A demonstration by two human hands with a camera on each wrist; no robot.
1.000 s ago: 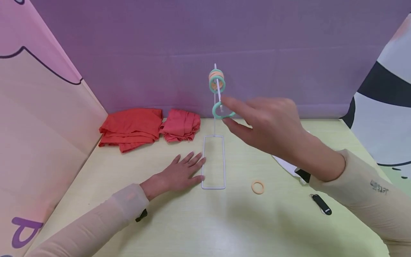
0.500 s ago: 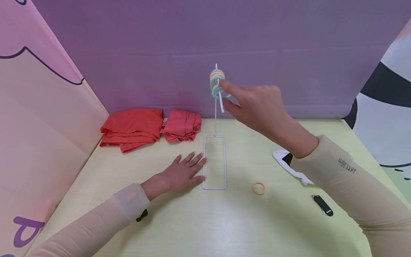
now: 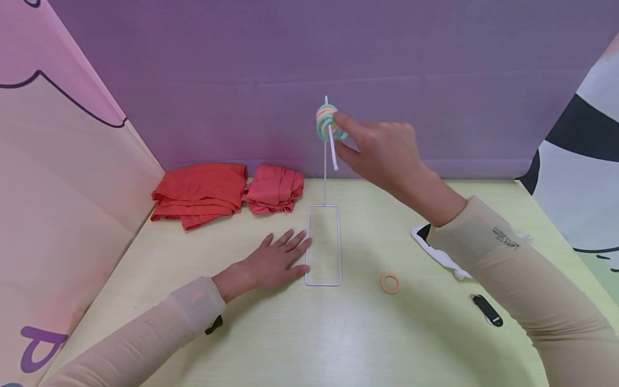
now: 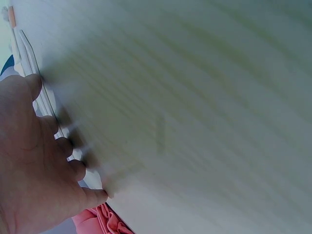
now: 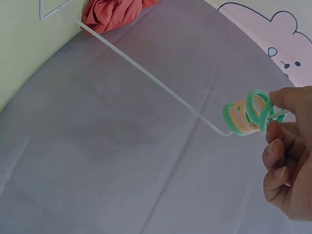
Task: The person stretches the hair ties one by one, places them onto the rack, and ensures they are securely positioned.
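A white wire stand (image 3: 339, 247) has a rectangular base on the table and a tall pole with an arm at its top. Several mint green and peach rings (image 3: 324, 114) hang bunched on that arm. Between thumb and index finger, my right hand (image 3: 389, 150) pinches a mint green ring (image 5: 265, 117), which is round the arm, up against the hung rings. In the right wrist view its other fingers are curled. My left hand (image 3: 273, 262) lies spread on the table, fingertips at the base's left side. Right of the base lies a loose peach ring (image 3: 389, 283).
Two folded red cloths (image 3: 200, 193) sit at the back left of the table (image 3: 309, 338). On the right are a white and black item (image 3: 442, 258), partly under my right sleeve, and a small black tag (image 3: 487, 310). A purple backdrop (image 3: 193, 97) stands behind.
My right hand has moved up and away from me, bringing the mint green ring from the arm's front end back along it to the other rings. My left hand has stayed put.
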